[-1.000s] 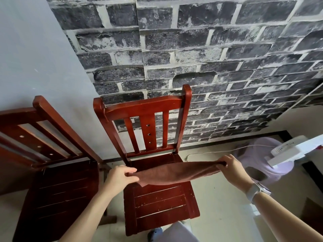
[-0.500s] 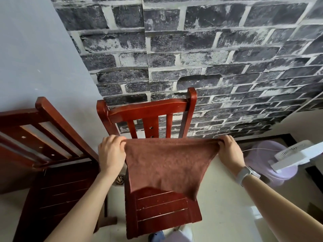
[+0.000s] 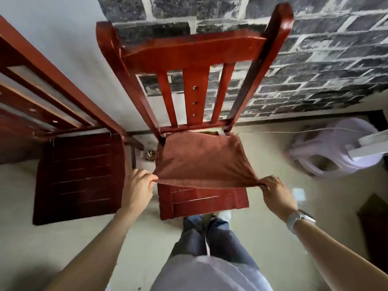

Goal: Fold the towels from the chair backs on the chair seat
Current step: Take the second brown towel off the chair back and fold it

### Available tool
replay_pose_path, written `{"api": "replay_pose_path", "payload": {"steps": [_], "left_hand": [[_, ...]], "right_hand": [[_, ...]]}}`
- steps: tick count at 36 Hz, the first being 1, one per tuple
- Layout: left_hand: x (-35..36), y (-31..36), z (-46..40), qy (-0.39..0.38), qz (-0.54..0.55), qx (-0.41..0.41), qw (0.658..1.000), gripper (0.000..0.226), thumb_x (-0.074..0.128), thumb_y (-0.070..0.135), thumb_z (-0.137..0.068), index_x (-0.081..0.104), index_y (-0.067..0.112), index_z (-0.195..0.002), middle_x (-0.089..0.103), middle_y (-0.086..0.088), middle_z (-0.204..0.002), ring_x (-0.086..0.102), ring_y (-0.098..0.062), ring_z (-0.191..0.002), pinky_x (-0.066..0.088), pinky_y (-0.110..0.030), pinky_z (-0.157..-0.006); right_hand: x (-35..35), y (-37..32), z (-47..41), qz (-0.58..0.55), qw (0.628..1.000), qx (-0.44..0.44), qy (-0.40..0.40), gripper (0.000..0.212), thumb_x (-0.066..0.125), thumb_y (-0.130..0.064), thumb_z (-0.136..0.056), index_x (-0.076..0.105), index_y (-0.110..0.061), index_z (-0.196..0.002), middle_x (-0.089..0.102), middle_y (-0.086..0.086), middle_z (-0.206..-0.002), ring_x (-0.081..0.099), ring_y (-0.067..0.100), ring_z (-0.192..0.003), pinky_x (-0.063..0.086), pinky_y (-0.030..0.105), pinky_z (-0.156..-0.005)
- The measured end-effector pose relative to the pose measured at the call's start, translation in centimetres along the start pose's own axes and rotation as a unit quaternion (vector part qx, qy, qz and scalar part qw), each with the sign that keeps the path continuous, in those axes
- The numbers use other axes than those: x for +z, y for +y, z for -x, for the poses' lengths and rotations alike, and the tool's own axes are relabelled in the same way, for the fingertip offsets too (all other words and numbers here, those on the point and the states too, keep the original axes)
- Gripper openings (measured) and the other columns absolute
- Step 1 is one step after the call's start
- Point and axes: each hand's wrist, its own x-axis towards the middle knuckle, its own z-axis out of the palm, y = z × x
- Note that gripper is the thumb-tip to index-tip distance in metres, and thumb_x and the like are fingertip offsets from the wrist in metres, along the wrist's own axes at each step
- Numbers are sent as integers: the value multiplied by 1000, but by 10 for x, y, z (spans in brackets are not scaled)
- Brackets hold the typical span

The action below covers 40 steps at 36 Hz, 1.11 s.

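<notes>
The towel (image 3: 201,158) lies spread over the back part of the chair (image 3: 195,49) seat. The left hand (image 3: 137,185) pinches its 7 o'clock corner, the right hand (image 3: 277,193) its 5 o'clock corner; that near edge seems lifted slightly off the seat.

our arms are bare to the edge of view, with no sleeves showing. on our right wrist sits a watch (image 3: 300,219) with a pale grey strap and a silvery case. we wear a light grey top (image 3: 210,274), dark blue jeans (image 3: 212,238), and a white shoe (image 3: 224,215) shows below.
</notes>
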Motion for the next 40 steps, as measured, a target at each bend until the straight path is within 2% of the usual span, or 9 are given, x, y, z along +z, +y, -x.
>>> {"api": "replay_pose_path", "payload": {"steps": [6,9,13,16,21,27,32,37,40], "left_hand": [[73,-22,33,-149,-11,-29,988,21,77,-6,-61,74,9,-75,67,-9,-72,60,-33,-69,50,-39,-64],[100,-24,49,-227,-17,-58,972,19,72,-3,-67,75,10,-80,70,-11,-82,60,-35,-78,50,-40,-69],[135,-28,65,-386,-54,-84,917,28,51,11,-87,67,21,-108,63,-5,-113,51,-27,-110,43,-37,-89],[153,-31,65,-458,-36,-117,880,27,49,14,-90,63,18,-112,60,-6,-118,48,-26,-114,41,-38,-93],[179,-36,33,-358,13,-137,924,24,49,12,-87,67,12,-103,64,-13,-109,56,-32,-103,47,-42,-88],[206,-35,-32,-228,41,-73,970,24,49,4,-85,65,5,-103,61,-19,-103,56,-38,-98,47,-46,-86],[221,-28,-81,-139,24,-14,990,27,48,3,-86,61,4,-109,55,-18,-112,50,-38,-105,44,-47,-88],[238,-31,-123,-146,-15,25,989,41,47,9,-91,45,6,-132,39,-13,-140,34,-35,-127,33,-50,-99],[242,-32,-138,-152,-34,31,987,43,44,14,-94,40,8,-136,36,-12,-143,26,-33,-133,28,-51,-102]], "right_hand": [[79,24,14,5,992,75,-105,22,51,1,-85,69,-4,-96,64,17,-100,53,37,-100,44,40,-85],[111,35,27,19,982,98,-158,23,49,-1,-87,69,-5,-98,63,16,-103,51,37,-103,43,40,-87],[143,50,42,49,958,126,-253,33,45,-7,-89,65,-18,-113,60,10,-119,47,32,-115,40,35,-96],[157,57,41,61,938,143,-309,34,42,-13,-92,60,-21,-120,56,9,-128,46,31,-119,38,35,-100],[175,55,8,22,950,146,-275,35,40,-11,-92,59,-15,-120,56,10,-129,51,30,-118,40,36,-99],[183,40,-60,-16,974,94,-205,34,40,-6,-91,60,-11,-119,57,15,-126,52,32,-115,41,36,-97],[185,34,-115,12,993,35,-113,36,36,-1,-90,58,-8,-118,53,17,-125,47,36,-115,40,41,-98],[181,35,-160,88,995,11,-42,44,38,0,-85,49,-12,-127,40,13,-135,38,36,-119,38,46,-95],[178,39,-177,99,994,0,-38,51,40,-2,-86,43,-20,-133,34,9,-143,32,33,-127,33,45,-100]]}}
